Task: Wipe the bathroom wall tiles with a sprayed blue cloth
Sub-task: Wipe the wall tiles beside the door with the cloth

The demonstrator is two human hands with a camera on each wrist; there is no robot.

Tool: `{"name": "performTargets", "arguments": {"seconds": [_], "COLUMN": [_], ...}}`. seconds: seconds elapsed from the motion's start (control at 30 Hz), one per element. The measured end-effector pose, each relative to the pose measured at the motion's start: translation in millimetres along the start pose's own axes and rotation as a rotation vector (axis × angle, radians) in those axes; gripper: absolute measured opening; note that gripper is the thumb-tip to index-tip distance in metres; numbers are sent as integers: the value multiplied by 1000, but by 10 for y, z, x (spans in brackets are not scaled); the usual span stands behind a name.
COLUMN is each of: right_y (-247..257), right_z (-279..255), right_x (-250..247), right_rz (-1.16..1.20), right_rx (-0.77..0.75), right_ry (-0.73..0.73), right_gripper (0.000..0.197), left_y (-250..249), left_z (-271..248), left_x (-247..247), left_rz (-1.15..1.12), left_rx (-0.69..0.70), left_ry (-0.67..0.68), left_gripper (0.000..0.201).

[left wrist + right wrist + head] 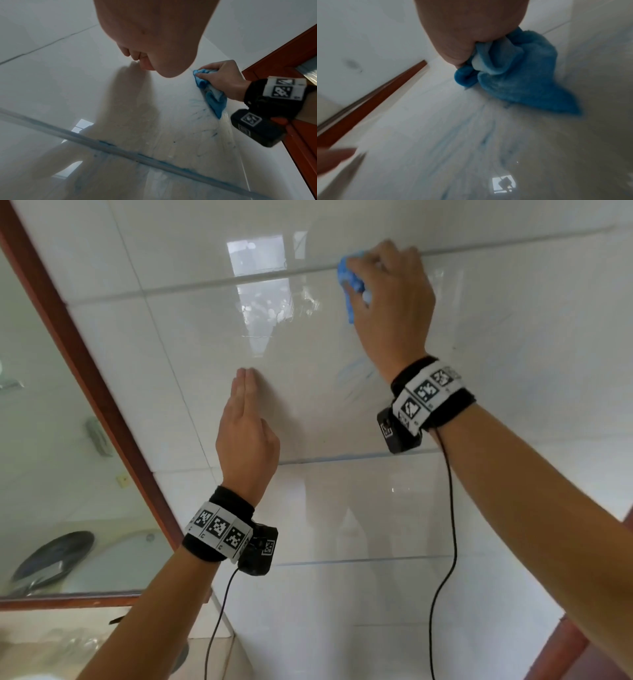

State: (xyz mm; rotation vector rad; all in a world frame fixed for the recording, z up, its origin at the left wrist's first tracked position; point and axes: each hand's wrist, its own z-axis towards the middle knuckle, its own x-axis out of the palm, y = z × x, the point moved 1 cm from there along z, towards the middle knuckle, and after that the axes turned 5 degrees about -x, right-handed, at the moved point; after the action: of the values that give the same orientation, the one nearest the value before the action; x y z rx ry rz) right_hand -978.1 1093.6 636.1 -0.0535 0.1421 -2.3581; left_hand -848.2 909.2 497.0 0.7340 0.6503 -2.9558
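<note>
Glossy white wall tiles [342, 412] fill the head view. My right hand [387, 302] grips a bunched blue cloth [351, 285] and presses it on the tile just below a grout line, high on the right. The cloth [513, 75] hangs crumpled from my fist in the right wrist view, and the cloth [212, 93] shows against the wall in the left wrist view. Faint blue streaks [356, 378] mark the tile below it. My left hand [245, 419] rests flat on the wall lower left, fingers straight and together, holding nothing.
A mirror [51, 440] in a red-brown wooden frame [102, 392] borders the tiles on the left. Another red-brown frame [565, 645] shows at the lower right. Black cables [448, 525] hang from both wrist cameras. A grout line [359, 457] crosses between the hands.
</note>
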Motion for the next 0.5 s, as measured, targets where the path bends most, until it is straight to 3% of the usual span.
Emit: {"name": "performTargets", "arguments": {"seconds": [0.1,0.23,0.3,0.4,0.5], "right_y": [165,691,763,636,344], "right_z": [-250,-1558,-1826,-1364,-512], "right_x": [99,300,291,297,220], "right_rz": [10,170,156,130,55], "right_rx": [8,-415,-510,-443,-169], "right_ry": [-45,165,237,179,38], "right_gripper": [21,30,30,28,25], "left_y": [74,115,155,190,197], "left_z": [-13,-23,-16,-11,-14], "left_x": [-6,25,23,9,-7], "left_rz": [10,14,14,21,28], "left_rx": [-15,-3,23,26,16], "left_ry": [7,9,16,15,22], "left_gripper": [83,81,81,84,84]}}
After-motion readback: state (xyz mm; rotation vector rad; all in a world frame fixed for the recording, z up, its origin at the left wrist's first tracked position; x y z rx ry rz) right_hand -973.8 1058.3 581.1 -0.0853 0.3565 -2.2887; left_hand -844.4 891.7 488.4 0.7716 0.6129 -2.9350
